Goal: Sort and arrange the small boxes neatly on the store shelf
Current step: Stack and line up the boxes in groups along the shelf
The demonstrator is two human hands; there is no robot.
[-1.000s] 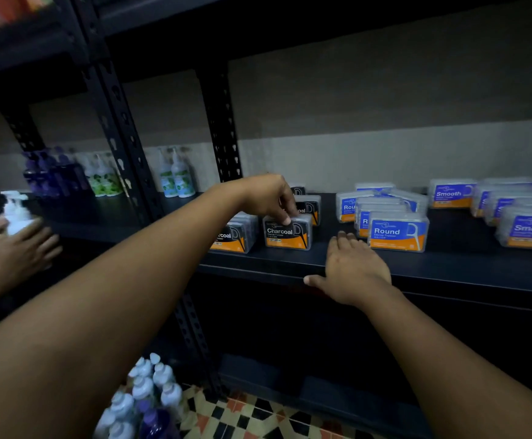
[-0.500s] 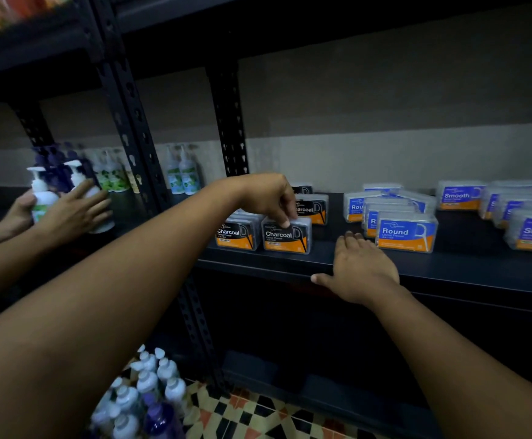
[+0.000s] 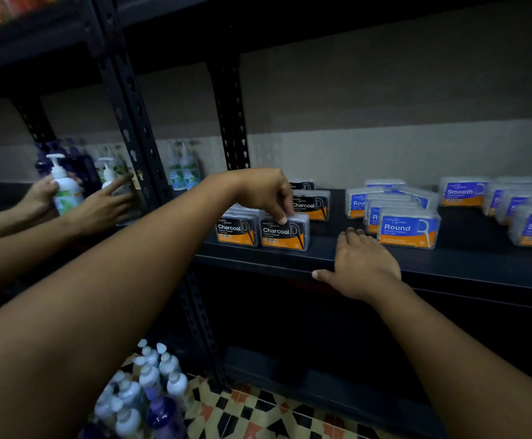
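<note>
My left hand [image 3: 266,193] still pinches the top of the front black box [image 3: 284,232], now nudged snug beside its twin [image 3: 237,231] near the shelf [image 3: 290,261] front edge, so that row looks squared, while my relaxed right hand [image 3: 364,264] stays flat on the edge.

Clear glossy plastic on the Charcoal boxes [image 3: 284,232] (printed labels inside), matt dark metal for the shelf [image 3: 467,264].

Dim, bluish light; upper shelves sink into shadow, wide-angle bending at the edges, distant bottles [image 3: 182,169] soft.
</note>
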